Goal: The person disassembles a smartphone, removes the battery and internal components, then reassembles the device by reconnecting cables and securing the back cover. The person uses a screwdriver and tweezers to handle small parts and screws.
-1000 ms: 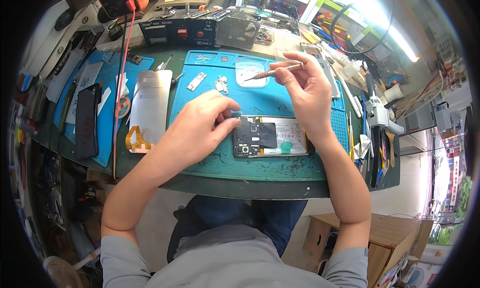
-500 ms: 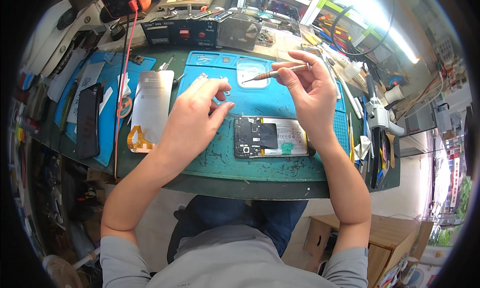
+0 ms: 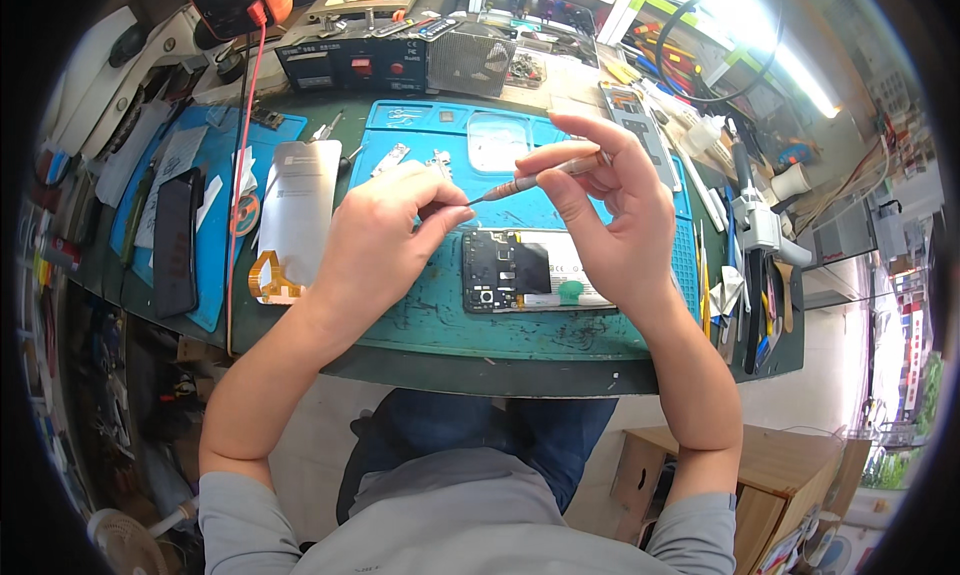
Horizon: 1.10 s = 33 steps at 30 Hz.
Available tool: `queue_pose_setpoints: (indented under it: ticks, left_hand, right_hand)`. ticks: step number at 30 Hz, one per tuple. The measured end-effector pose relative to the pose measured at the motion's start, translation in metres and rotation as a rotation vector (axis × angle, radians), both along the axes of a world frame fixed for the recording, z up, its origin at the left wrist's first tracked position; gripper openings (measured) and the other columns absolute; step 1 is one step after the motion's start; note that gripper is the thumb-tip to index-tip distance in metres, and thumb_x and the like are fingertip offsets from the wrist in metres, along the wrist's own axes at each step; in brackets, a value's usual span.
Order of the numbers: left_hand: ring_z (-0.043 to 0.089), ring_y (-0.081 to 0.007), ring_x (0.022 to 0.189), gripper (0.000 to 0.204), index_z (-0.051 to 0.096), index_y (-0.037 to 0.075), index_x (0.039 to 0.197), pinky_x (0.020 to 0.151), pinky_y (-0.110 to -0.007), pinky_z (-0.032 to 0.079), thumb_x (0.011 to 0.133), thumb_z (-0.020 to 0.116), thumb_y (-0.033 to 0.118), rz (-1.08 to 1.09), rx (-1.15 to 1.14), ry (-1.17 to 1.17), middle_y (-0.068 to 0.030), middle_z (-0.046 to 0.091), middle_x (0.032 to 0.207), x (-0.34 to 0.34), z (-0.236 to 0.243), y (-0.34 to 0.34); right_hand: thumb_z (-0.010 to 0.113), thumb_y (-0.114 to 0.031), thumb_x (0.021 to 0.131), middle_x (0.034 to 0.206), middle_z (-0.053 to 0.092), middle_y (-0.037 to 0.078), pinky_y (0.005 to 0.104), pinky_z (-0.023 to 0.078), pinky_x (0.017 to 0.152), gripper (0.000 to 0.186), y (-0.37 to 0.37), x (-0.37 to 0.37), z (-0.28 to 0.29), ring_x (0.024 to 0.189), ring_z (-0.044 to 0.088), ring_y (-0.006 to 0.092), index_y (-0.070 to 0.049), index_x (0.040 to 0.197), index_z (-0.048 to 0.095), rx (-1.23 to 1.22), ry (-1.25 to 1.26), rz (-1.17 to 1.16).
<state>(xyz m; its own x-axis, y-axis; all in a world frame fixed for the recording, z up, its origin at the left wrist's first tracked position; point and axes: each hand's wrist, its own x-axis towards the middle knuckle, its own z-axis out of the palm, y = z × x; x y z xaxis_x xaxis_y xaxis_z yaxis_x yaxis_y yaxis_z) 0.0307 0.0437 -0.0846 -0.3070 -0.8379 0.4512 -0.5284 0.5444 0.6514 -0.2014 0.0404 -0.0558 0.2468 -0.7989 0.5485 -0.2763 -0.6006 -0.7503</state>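
Note:
My right hand (image 3: 615,225) grips a slim copper-coloured screwdriver (image 3: 525,183), held slanting down to the left. The driver's tip meets the pinched fingertips of my left hand (image 3: 385,235); whatever small thing they hold is too small to make out. Below them an opened phone (image 3: 505,270), with black board cover and silver battery, lies on the blue repair mat (image 3: 420,325). Small metal parts (image 3: 389,160) lie on the mat beyond my left hand, and a clear shallow container (image 3: 498,138) sits at the back of it.
A silver panel with orange flex (image 3: 300,205) and a black phone case (image 3: 178,240) lie at the left, near a hanging red cable (image 3: 240,185). A dark powered box (image 3: 360,65) stands behind. Tools and a grey clamp-like device (image 3: 760,230) crowd the right.
My left hand lifted from beside the phone, and its fingers now pinch at the screwdriver's tip. My right hand has brought the screwdriver down and leftward to meet them.

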Motion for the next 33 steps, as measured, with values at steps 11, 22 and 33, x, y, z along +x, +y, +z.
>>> queue_pose_setpoints:
  ticks: [11, 22, 33]
  left_hand:
    - [0.071, -0.0196, 0.081, 0.010, 0.077, -0.001, 0.098, 0.069, -0.032, 0.055, 0.092, 0.081, 0.006, -0.015, -0.058, 0.037, -0.0090, 0.076, 0.092, -0.001, 0.000, -0.002]
    - [0.069, -0.0144, 0.082, 0.008, 0.078, 0.001, 0.098, 0.065, -0.028, 0.052, 0.092, 0.082, 0.006, -0.026, -0.016, 0.092, -0.0057, 0.076, 0.092, 0.000, 0.004, 0.001]
    - [0.066, -0.0093, 0.087, 0.017, 0.078, 0.003, 0.106, 0.071, -0.026, 0.052, 0.091, 0.085, 0.009, -0.246, 0.422, 0.192, -0.0043, 0.075, 0.101, 0.001, 0.013, 0.008]
  right_hand:
    - [0.062, -0.001, 0.107, 0.115, 0.076, 0.016, 0.0326, 0.060, 0.093, 0.043, 0.000, -0.007, -0.001, 0.108, 0.075, 0.0211, 0.002, 0.148, 0.049, -0.062, 0.001, 0.085]
    - [0.067, -0.005, 0.106, 0.110, 0.078, 0.014, 0.0302, 0.061, 0.089, 0.042, 0.005, -0.008, 0.007, 0.106, 0.077, 0.0201, 0.002, 0.145, 0.052, -0.027, 0.010, 0.014]
    - [0.071, -0.005, 0.103, 0.101, 0.078, 0.013, 0.0287, 0.060, 0.084, 0.049, 0.020, -0.012, 0.020, 0.094, 0.077, 0.0180, 0.004, 0.148, 0.051, -0.095, 0.095, 0.009]
